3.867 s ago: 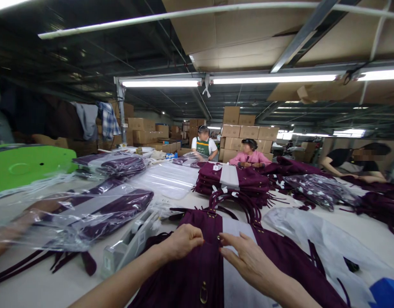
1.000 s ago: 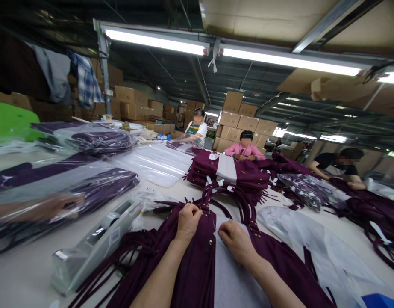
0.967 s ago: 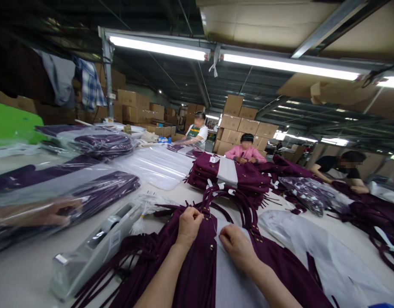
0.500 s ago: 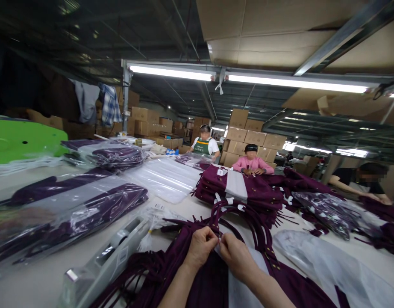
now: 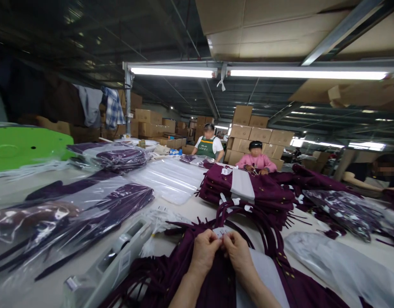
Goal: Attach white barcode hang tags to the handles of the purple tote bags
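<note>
My left hand [image 5: 203, 253] and my right hand [image 5: 239, 256] meet in front of me, both with fingertips pinched. Between and just behind the fingers shows a white tag [image 5: 220, 232], which both hands hold by its near edge. Beneath them lies a dark purple cloth article [image 5: 216, 280] with long straps, fringe and small gold studs. A pale sheet [image 5: 264, 273] lies across it, to the right of my right hand. Curved purple straps [image 5: 267, 231] arch up beyond my hands.
A tape dispenser [image 5: 112, 261] stands at the left, near bagged purple articles [image 5: 110, 201]. Beyond my hands is a purple stack [image 5: 213, 184] with a pale band. Clear plastic sheets [image 5: 168, 177] lie behind. Plastic film [image 5: 341, 265] is at right. Several people work around the table.
My hands have come closer together, and the white tag now shows above the fingertips. At the left, a hand under the clear plastic has moved into clearer view. The view has shifted slightly.
</note>
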{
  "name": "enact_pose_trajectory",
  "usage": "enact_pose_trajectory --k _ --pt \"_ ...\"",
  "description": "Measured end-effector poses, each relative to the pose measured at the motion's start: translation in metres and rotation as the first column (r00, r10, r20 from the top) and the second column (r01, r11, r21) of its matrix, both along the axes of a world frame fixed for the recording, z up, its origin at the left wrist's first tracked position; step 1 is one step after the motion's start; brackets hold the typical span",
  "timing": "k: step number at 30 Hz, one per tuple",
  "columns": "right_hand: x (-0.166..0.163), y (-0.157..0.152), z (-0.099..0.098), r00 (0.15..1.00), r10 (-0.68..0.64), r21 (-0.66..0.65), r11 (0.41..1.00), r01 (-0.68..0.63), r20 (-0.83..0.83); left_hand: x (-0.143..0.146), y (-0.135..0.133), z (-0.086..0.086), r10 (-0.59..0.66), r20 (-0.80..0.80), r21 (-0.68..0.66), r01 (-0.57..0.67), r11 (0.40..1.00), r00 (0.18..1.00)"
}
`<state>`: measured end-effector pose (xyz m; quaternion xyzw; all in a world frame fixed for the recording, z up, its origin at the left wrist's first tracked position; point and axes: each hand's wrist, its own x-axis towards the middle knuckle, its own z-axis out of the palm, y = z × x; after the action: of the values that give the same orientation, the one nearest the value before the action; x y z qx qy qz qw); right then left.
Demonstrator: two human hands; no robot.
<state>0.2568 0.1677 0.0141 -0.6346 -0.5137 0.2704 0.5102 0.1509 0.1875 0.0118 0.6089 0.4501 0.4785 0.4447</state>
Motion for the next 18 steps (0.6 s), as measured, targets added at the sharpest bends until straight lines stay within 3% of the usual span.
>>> enact_pose_trajectory --k 3,8,18 --pt "-0.0019 -0.0041 0.0025 0.989 0.013 0.008 1.0 -0.012 -0.146 -0.0008 -0.0034 0.0032 -0.018 -0.005 0.006 0.018 1.0 1.0" --pt "-0.0039 -0.0095 0.006 0.973 0.063 0.005 0.998 -0.064 -0.221 -0.002 -0.0047 -0.0004 -0.027 0.058 0.067 0.023 0.997 0.998" --pt "-0.0003 -0.0096 0.0004 0.985 0.093 0.067 0.994 -0.084 -0.145 -0.0084 -0.0053 0.0052 -0.153 0.067 0.046 0.15 0.988 0.986"
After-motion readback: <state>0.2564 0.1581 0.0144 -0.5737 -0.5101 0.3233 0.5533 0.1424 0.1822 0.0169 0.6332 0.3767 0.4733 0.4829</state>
